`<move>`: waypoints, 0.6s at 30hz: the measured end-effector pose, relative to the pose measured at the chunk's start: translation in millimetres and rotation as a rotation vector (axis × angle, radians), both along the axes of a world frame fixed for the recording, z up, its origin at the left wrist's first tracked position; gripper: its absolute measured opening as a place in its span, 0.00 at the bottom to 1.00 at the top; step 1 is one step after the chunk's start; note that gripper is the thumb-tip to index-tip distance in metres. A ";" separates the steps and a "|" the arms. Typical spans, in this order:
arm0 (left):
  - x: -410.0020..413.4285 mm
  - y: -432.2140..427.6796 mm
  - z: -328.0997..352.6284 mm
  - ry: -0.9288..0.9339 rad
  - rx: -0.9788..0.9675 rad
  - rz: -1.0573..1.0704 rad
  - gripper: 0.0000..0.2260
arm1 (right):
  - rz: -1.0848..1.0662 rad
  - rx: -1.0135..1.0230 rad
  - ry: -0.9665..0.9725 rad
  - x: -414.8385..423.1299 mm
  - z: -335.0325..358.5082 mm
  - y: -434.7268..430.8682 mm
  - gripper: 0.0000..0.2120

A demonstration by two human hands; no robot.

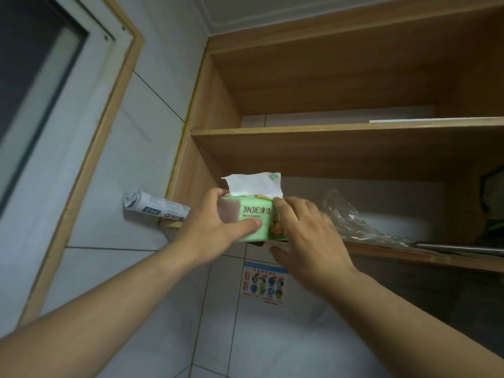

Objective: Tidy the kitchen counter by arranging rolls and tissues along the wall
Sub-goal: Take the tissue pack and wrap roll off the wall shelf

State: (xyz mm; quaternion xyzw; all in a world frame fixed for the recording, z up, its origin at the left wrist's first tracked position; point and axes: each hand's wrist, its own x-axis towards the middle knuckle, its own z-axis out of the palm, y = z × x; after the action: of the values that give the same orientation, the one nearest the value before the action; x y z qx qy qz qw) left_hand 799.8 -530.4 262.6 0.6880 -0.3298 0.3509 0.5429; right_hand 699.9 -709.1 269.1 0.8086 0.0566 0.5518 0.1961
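A green tissue pack (255,214) with a white tissue sticking up from its top sits at the front edge of the lower shelf of a wooden wall cabinet (327,143). My left hand (218,227) grips the pack's left end, thumb on its front face. My right hand (305,236) is at the pack's right end, fingers over its top and thumb below the shelf edge. A white roll (155,207) with printed text lies on its side at the cabinet's lower left corner, poking out past the cabinet side toward the tiled wall.
Crumpled clear plastic (351,216) and a white object lie on the same shelf to the right. A dark green bag (491,195) is at the far right. A sticker (263,285) is on the tiles below. A window frame (90,159) runs on the left.
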 end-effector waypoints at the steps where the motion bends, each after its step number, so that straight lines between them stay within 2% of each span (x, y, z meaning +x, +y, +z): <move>1: -4.4 3.2 -2.9 0.013 -0.004 -0.002 0.41 | 0.012 0.000 0.005 -1.9 -3.9 2.1 0.40; 7: -29.8 16.8 -26.3 0.061 -0.001 -0.088 0.44 | 0.076 0.036 0.025 -16.0 -21.2 15.5 0.39; 11: -47.2 25.9 -38.8 0.064 0.022 -0.067 0.46 | 0.131 0.044 0.037 -26.8 -32.4 19.9 0.35; 15: -65.0 32.3 -55.6 0.058 0.073 -0.040 0.45 | 0.176 0.077 0.055 -34.7 -47.0 20.2 0.35; 18: -77.0 37.8 -70.1 0.045 0.121 -0.046 0.47 | 0.209 0.117 0.070 -39.1 -60.3 19.3 0.35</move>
State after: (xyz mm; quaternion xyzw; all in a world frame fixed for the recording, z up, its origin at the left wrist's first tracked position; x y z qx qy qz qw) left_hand 722.8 -492.5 192.5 0.7195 -0.3540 0.3021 0.5155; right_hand 660.8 -689.8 208.7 0.8270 0.1153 0.5432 0.0879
